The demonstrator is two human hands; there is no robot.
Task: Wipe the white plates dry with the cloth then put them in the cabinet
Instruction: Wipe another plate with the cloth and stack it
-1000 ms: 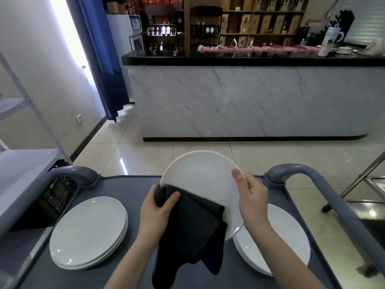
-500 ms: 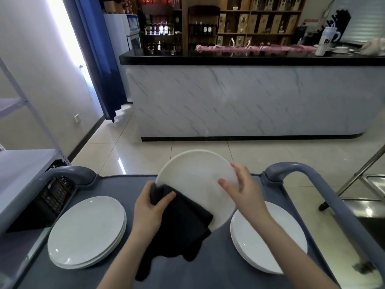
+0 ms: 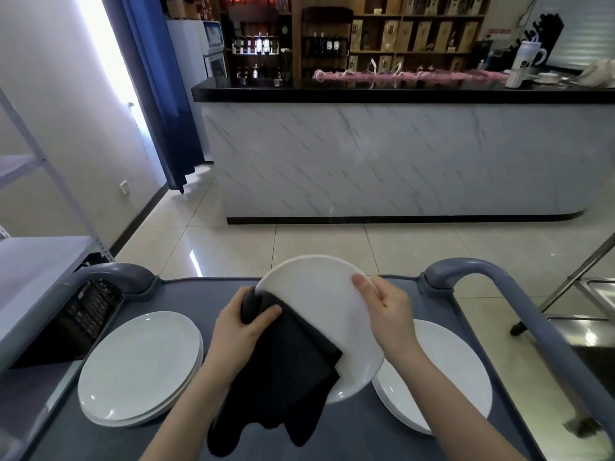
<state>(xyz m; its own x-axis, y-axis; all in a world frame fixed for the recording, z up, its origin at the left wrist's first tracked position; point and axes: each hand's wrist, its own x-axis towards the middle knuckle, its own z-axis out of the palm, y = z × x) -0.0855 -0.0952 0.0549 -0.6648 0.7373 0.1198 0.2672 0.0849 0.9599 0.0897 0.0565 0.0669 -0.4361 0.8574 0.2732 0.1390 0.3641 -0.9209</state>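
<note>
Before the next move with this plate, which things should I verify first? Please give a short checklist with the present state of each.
1. Right hand has a grip on the plate: ok, thumb on its face at the right rim.
2. Left hand holds the cloth against the plate: ok, on its lower left part.
3. Plate is dry all over: cannot tell.
4. Plate is clear of the right stack: cannot tell, they overlap in the view.
5. Left stack lies flat on the cart: ok.
</note>
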